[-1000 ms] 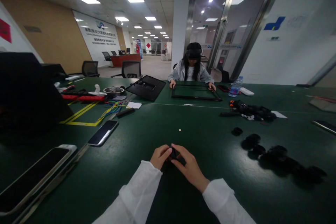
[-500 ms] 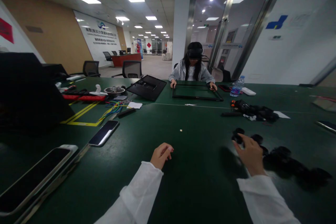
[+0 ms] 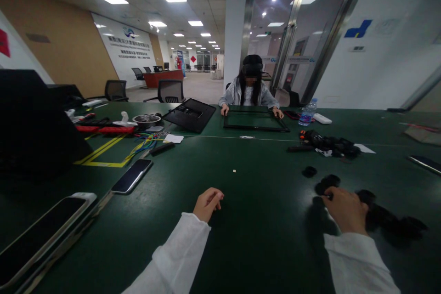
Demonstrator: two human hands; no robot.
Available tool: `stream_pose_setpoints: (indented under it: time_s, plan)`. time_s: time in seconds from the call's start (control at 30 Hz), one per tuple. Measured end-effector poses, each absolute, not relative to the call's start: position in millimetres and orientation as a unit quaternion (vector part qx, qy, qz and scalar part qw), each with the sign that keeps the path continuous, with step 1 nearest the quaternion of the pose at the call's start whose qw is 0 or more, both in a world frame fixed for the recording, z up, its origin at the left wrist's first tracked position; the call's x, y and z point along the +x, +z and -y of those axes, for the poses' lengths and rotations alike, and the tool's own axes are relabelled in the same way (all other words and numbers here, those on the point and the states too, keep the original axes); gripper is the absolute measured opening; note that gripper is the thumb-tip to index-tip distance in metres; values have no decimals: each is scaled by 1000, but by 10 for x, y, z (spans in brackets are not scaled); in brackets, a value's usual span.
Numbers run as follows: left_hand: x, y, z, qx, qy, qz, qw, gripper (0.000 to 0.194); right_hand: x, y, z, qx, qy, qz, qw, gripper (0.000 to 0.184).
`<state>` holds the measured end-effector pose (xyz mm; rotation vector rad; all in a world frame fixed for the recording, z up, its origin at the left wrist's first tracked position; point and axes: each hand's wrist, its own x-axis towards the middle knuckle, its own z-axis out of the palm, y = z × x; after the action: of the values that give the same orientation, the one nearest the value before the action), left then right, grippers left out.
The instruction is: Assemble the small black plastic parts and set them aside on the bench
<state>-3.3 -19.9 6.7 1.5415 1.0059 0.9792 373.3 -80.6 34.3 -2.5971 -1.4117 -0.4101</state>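
Note:
My left hand (image 3: 207, 204) rests above the table with its fingers curled in and the thumb against them; no object shows in it. Over on the right, my right hand (image 3: 347, 210) reaches down among a row of small black round parts. Its thumb and fingertips close round one small black part (image 3: 329, 196), mostly hidden by the hand. Just beyond the fingertips lies another black round part (image 3: 329, 183), with a separate black cap-like piece (image 3: 309, 172) farther off. More black round parts (image 3: 386, 218) lie to the right of the hand, blurred.
Across the green table (image 3: 206, 163), a person holds a black rectangular frame (image 3: 257, 127). A black panel (image 3: 189, 115), a metal bowl (image 3: 147, 120) and coloured wires (image 3: 143, 144) lie left, with two phones (image 3: 132, 176) nearer. A bottle (image 3: 308, 112) stands at right.
My hands were together on a small black piece; my right hand then moved right to the black parts, and now sits slightly nearer and farther right. My left hand stayed in place.

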Motion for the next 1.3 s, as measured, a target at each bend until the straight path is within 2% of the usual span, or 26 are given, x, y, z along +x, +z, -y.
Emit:
stream_pose_setpoints:
  time_s: [0.13, 0.37, 0.5, 0.7, 0.9, 1.13, 1.3]
  plan:
    - [-29, 66, 210, 636, 406, -422, 502, 28, 3738, 309, 822, -867, -137, 470, 89, 17]
    - [-53, 83, 215, 634, 399, -431, 504, 27, 3709, 366, 876, -873, -175, 438, 122, 26]
    - [-68, 97, 209, 644, 385, -426, 504, 27, 3784, 355, 901, -895, -150, 404, 118, 29]
    - [-61, 105, 221, 650, 382, -427, 500, 27, 3913, 284, 907, -876, -163, 432, 137, 27]
    - [-46, 72, 208, 649, 396, -410, 503, 27, 3841, 307, 870, -890, -161, 413, 108, 28]
    - [-71, 71, 205, 657, 382, -416, 499, 27, 3729, 421, 899, -851, -268, 425, 155, 26]
    - [-74, 85, 210, 658, 378, -419, 500, 27, 3690, 484, 896, -839, -262, 449, 159, 25]
